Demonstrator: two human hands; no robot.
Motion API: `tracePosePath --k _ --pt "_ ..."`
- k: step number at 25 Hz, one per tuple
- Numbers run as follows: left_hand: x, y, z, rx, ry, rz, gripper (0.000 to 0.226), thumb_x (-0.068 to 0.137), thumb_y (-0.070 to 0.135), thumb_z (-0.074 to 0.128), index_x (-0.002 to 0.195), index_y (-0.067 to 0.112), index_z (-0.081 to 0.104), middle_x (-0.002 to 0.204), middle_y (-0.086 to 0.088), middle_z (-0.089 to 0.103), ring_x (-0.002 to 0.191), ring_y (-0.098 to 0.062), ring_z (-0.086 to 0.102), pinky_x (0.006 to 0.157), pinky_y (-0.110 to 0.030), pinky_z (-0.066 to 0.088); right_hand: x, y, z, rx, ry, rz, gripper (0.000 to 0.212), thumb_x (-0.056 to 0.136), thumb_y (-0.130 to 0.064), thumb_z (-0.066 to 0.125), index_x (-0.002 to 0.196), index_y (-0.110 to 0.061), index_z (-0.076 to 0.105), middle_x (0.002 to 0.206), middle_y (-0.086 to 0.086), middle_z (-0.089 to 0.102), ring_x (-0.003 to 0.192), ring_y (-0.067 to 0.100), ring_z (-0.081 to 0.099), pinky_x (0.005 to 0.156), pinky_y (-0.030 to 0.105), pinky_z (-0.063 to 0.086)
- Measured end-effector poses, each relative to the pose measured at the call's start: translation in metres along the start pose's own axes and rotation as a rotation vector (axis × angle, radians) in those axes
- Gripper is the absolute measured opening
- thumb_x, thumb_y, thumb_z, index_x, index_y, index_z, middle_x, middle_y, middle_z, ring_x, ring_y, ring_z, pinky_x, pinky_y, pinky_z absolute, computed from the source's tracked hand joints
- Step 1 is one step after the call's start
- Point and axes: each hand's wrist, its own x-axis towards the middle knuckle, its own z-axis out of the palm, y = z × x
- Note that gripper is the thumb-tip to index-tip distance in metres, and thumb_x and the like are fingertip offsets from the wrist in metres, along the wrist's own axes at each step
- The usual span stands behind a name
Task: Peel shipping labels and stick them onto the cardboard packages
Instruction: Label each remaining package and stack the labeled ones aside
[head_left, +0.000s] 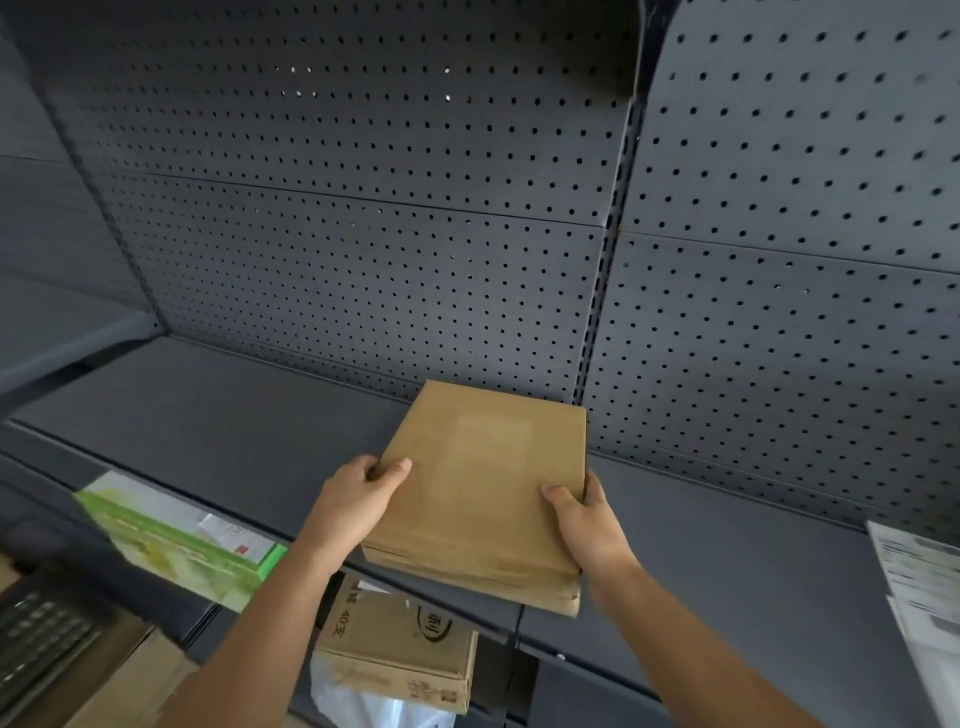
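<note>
A flat brown cardboard package (483, 483) lies across the front edge of a dark grey shelf (234, 436), its near end overhanging. My left hand (361, 501) grips its left edge, thumb on top. My right hand (587, 519) grips its right edge, thumb on the top face. The package's top face is bare, with no label on it. White sheets of shipping labels (919, 587) lie at the right end of the shelf, blurred.
A green and white box (176, 535) leans over the shelf front at the left. Below it stands a printed cardboard box (400, 649) with a white plastic bag (363, 701) beneath. A dark keyboard (41, 639) sits at lower left. Perforated metal panels (363, 234) back the shelf.
</note>
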Motion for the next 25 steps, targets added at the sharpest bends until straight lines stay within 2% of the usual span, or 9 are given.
tracePosePath --k 3,7,9,14,18,23,25 --pt "-0.020 0.025 0.024 0.048 -0.036 0.062 0.043 0.095 0.062 0.054 0.110 0.022 0.059 0.103 0.006 0.066 0.092 -0.013 0.064 0.085 -0.040 0.055 -0.014 0.000 -0.046 -0.013 0.067 0.005 0.058 0.095 -0.044 0.057 0.148 -0.035 0.034 0.125 -0.006 0.060 0.106 0.020 0.062 0.097 0.045 0.051" --pt "-0.050 0.064 0.071 0.073 -0.120 0.138 0.044 0.093 0.066 0.052 0.101 0.022 0.057 0.095 0.002 0.068 0.085 -0.017 0.068 0.079 -0.041 0.055 -0.043 0.007 -0.118 0.011 0.163 0.019 0.057 0.092 -0.047 0.060 0.145 -0.038 0.040 0.120 -0.008 0.063 0.101 0.019 0.064 0.080 0.037 0.053" --pt "-0.065 0.084 0.100 0.105 -0.165 0.176 0.045 0.093 0.066 0.051 0.099 0.021 0.057 0.094 0.001 0.069 0.084 -0.019 0.068 0.078 -0.041 0.056 -0.058 0.014 -0.155 0.028 0.217 0.019 0.056 0.092 -0.047 0.061 0.143 -0.038 0.042 0.119 -0.008 0.065 0.100 0.019 0.066 0.077 0.035 0.053" --pt "-0.094 0.123 0.164 0.091 -0.247 0.215 0.047 0.096 0.062 0.051 0.097 0.015 0.056 0.090 -0.004 0.067 0.079 -0.021 0.065 0.064 -0.037 0.046 -0.079 0.029 -0.230 0.046 0.329 0.030 0.057 0.088 -0.048 0.064 0.140 -0.036 0.046 0.119 -0.005 0.067 0.100 0.022 0.069 0.090 0.044 0.057" --pt "-0.104 0.134 0.198 0.092 -0.254 0.216 0.049 0.097 0.061 0.050 0.095 0.012 0.055 0.086 -0.006 0.066 0.076 -0.022 0.064 0.061 -0.035 0.043 -0.083 0.036 -0.264 0.049 0.355 0.016 0.045 0.090 -0.042 0.063 0.133 -0.036 0.052 0.115 -0.006 0.070 0.098 0.020 0.070 0.091 0.043 0.057" --pt "-0.107 0.129 0.218 0.117 -0.234 0.183 0.051 0.096 0.063 0.048 0.091 0.013 0.053 0.081 -0.006 0.065 0.072 -0.022 0.063 0.058 -0.035 0.042 -0.080 0.045 -0.275 0.091 0.315 -0.004 0.028 0.094 -0.031 0.061 0.121 -0.037 0.057 0.111 -0.008 0.070 0.096 0.016 0.070 0.080 0.032 0.057" --pt "-0.108 0.124 0.221 0.132 -0.226 0.163 0.051 0.096 0.064 0.047 0.092 0.014 0.053 0.082 -0.006 0.066 0.073 -0.023 0.064 0.059 -0.035 0.044 -0.076 0.051 -0.274 0.093 0.303 -0.015 0.028 0.094 -0.028 0.063 0.121 -0.034 0.059 0.112 -0.006 0.072 0.098 0.016 0.070 0.086 0.035 0.057"
